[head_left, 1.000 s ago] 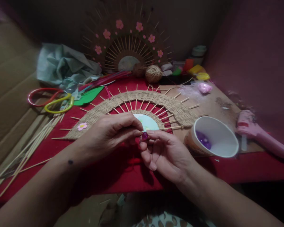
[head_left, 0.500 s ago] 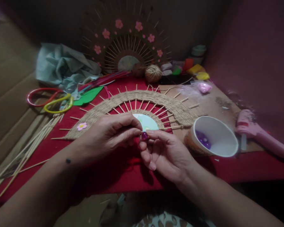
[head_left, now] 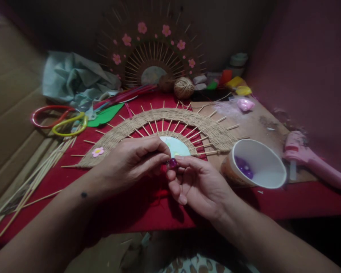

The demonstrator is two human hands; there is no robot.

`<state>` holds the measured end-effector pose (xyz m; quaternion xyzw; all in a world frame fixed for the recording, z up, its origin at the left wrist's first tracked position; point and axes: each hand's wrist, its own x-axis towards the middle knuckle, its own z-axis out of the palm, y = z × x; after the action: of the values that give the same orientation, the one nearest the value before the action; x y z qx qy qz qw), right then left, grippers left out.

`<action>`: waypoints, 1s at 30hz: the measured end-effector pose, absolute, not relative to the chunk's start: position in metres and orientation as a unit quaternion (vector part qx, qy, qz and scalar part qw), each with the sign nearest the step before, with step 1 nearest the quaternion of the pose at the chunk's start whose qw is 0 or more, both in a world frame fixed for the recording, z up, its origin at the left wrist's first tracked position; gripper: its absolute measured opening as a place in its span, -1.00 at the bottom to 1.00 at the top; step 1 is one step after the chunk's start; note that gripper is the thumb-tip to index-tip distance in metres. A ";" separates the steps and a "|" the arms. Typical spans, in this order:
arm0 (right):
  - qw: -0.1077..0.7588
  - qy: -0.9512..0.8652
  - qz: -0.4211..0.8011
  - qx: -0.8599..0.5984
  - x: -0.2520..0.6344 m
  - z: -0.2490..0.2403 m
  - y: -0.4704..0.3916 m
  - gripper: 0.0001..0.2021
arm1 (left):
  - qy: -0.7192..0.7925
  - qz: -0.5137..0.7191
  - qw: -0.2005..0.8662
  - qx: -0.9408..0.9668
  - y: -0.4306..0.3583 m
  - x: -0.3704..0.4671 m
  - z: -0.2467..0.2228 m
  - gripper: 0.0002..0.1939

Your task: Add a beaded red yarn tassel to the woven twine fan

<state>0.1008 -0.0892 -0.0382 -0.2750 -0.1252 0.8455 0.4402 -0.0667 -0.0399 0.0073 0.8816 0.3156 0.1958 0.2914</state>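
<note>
A small shiny purple bead (head_left: 172, 163) sits between my two hands above the red cloth. My right hand (head_left: 200, 185) pinches it between thumb and fingertips, palm turned partly up. From the other side my left hand (head_left: 140, 157) meets it, thumb and finger pressed together; whatever lies in that pinch is hidden or too small to name. Beneath and behind the hands lies a woven twine fan (head_left: 165, 113) with stick ribs, a pale blue half-round centre (head_left: 177, 146) and a pink clay flower (head_left: 97, 152) at its left end.
At right, a tilted paper cup (head_left: 272, 163) holds purple beads, beside a pink glue gun (head_left: 309, 157). Scissors (head_left: 69, 121) and thin sticks (head_left: 36, 178) lie at left. Behind are a twine ball (head_left: 184, 88), a grey cloth (head_left: 74, 76) and a second flowered fan (head_left: 147, 49).
Almost nothing differs. The hands keep their pinch around the bead, which has turned or tilted very slightly.
</note>
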 end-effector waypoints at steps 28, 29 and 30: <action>0.435 -0.121 0.853 -0.263 0.101 -0.040 -0.088 -0.85 | 0.334 0.200 0.404 0.828 -0.039 -0.068 0.005 -0.89; 0.435 -0.121 0.853 -0.262 0.101 -0.040 -0.088 -0.85 | 0.333 0.200 0.396 0.832 -0.039 -0.067 0.005 -0.89; 0.435 -0.121 0.853 -0.263 0.101 -0.040 -0.088 -0.84 | 0.331 0.202 0.388 0.836 -0.039 -0.067 0.005 -0.89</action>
<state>0.1011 -0.0881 -0.0402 -0.2631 -0.1213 0.8525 0.4350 -0.0665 -0.0389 0.0054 0.8363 0.3308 0.2022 0.3876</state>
